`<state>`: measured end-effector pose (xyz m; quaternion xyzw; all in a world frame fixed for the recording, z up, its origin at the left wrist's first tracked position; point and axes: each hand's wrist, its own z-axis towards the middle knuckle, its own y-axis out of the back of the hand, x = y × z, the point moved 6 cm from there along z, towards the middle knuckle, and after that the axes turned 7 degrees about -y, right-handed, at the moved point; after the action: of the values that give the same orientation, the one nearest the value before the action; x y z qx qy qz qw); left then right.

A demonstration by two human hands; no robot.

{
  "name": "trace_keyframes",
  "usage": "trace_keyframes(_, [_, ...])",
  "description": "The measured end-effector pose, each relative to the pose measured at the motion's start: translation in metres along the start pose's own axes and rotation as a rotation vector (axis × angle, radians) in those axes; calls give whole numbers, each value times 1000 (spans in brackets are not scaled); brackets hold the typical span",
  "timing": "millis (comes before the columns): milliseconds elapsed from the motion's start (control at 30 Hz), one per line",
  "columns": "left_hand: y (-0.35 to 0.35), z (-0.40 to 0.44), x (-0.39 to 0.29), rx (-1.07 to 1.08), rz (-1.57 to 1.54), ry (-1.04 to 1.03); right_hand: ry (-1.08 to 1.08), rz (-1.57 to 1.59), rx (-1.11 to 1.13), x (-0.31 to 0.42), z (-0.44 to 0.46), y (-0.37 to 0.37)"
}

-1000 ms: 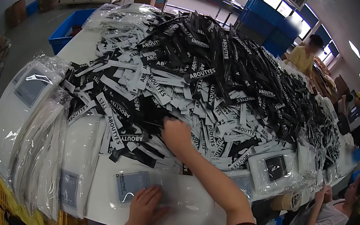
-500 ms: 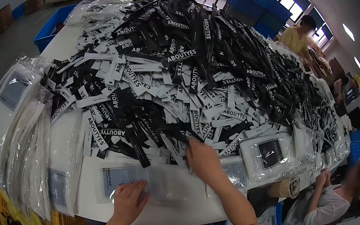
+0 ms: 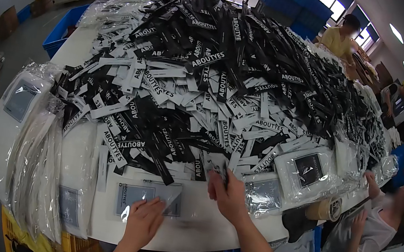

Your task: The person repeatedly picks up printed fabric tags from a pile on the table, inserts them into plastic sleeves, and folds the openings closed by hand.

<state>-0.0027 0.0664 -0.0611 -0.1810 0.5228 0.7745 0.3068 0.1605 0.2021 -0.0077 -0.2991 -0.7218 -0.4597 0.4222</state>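
Observation:
My left hand (image 3: 145,219) lies with fingers spread on a clear plastic bag with a grey printed label (image 3: 133,199) at the front of the white table. To its right, my right hand (image 3: 226,189) is raised over the near edge of the strip pile, fingers closed on black and white strips (image 3: 216,165), blurred by motion. Beyond both hands spreads a large pile of black and white printed strips (image 3: 208,59). A bagged packet with a black label (image 3: 306,170) sits right of my right hand, beside a smaller grey-labelled bag (image 3: 262,195).
Long clear bags (image 3: 39,162) lie along the table's left side. A lidded cup (image 3: 325,208) stands at the right edge, near a person in a yellow cap (image 3: 373,226). Another person in yellow (image 3: 338,42) is across the table. Blue bins (image 3: 62,31) flank the table.
My right hand has drawn back from the pile toward me, with strips now showing in its fingers. My left hand stays at the bag, whose clear part no longer spreads out to the right.

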Motion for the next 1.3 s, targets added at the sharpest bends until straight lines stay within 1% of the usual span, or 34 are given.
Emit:
trace_keyframes(33, [5, 0, 6, -59, -90, 77, 69, 170, -69, -8, -15, 6])
trace_keyframes(67, [8, 2, 8, -85, -104, 107, 139, 338, -140, -20, -33, 12])
trace_keyframes(100, [8, 3, 11, -86, -116, 137, 228, 368, -196, -36, -49, 17])
trace_keyframes(167, [5, -1, 16, -97, -82, 166, 214, 583, -458, -66, -76, 25])
trace_keyframes(200, [10, 8, 3, -81, -58, 129, 320, 452, -545, -74, -81, 27])
trace_keyframes(267, [11, 19, -11, -82, 15, 31, 242, 478, -578, -93, -84, 28])
trace_keyframes(300, [8, 17, -10, -77, 12, 43, 115, 560, -493, -105, -83, 29])
trace_keyframes(367, [3, 8, 1, -82, 40, 95, 31, 905, -526, -115, -89, 34])
trace_keyframes(400, [4, 5, -2, -79, 40, 96, 173, 942, -574, -110, -93, 37])
trace_keyframes(433, [9, 1, 2, -130, -71, 202, 172, 945, -571, -107, -91, 32])
trace_keyframes(467, [15, -2, 6, -181, -180, 307, 274, 740, -690, -97, -93, 33])
trace_keyframes(500, [19, -2, 1, -180, -172, 312, 369, 528, -798, -87, -99, 32])
trace_keyframes(533, [23, 2, -13, -214, -143, 216, 229, 615, -600, -102, -92, 25])
trace_keyframes(567, [25, 4, -25, -250, -113, 121, 262, 651, -637, -115, -101, 22])
trace_keyframes(600, [23, 3, -27, -260, -106, 132, 296, 687, -671, -125, -107, 21])
trace_keyframes(633, [17, 2, -31, -217, -137, 110, 490, 331, -804, -114, -116, 26])
trace_keyframes(667, [12, 1, -35, -167, -166, 86, 490, 338, -786, -122, -112, 20])
trace_keyframes(733, [8, 0, -39, -139, -178, 71, 346, 325, -859, -128, -104, 9])
trace_keyframes(767, [5, 1, -41, -112, -202, 49, 6, 372, -588, -138, -103, 5])
trace_keyframes(800, [1, 2, -44, -92, -228, 29, 6, 371, -586, -136, -102, 6])
trace_keyframes(833, [1, 1, -46, -90, -230, 38, 20, 446, -586, -136, -106, 6])
trace_keyframes(867, [-3, 3, -50, 6, -247, -4, 31, 525, -594, -135, -110, 5])
trace_keyframes(900, [-8, 6, -55, 102, -264, -55, 27, 528, -605, -127, -111, 0])
trace_keyframes(933, [-7, 10, -58, 110, -268, -63, 3, 622, -514, -113, -106, -13])
trace_keyframes(967, [-9, 12, -63, 165, -247, -111, -20, 714, -420, -99, -101, -24])
trace_keyframes(1000, [-11, 12, -68, 219, -226, -158, 79, 555, -317, -76, -92, -29])
trace_keyframes(1033, [-13, 9, -69, 226, -226, -157, 173, 398, -210, -55, -86, -34])
trace_keyframes(1067, [-15, 4, -65, 225, -211, -126, 170, 404, -208, -47, -83, -32])
trace_keyframes(1133, [-8, 4, -58, 220, -180, -95, 42, 146, -82, -40, -73, -43])
trace_keyframes(1167, [-3, 6, -54, 282, -234, -67, 47, 159, -81, -41, -72, -43])
trace_keyframes(1200, [2, 6, -52, 347, -290, -38, -95, 254, 48, -52, -72, -47])
trace_keyframes(1233, [7, 4, -53, 386, -407, 47, -240, 345, 179, -62, -74, -55])
trace_keyframes(1267, [9, 1, -54, 422, -527, 135, -242, 352, 181, -59, -77, -57])
trace_keyframes(1300, [9, -5, -48, 378, -544, 242, -181, 354, 209, -51, -80, -59])
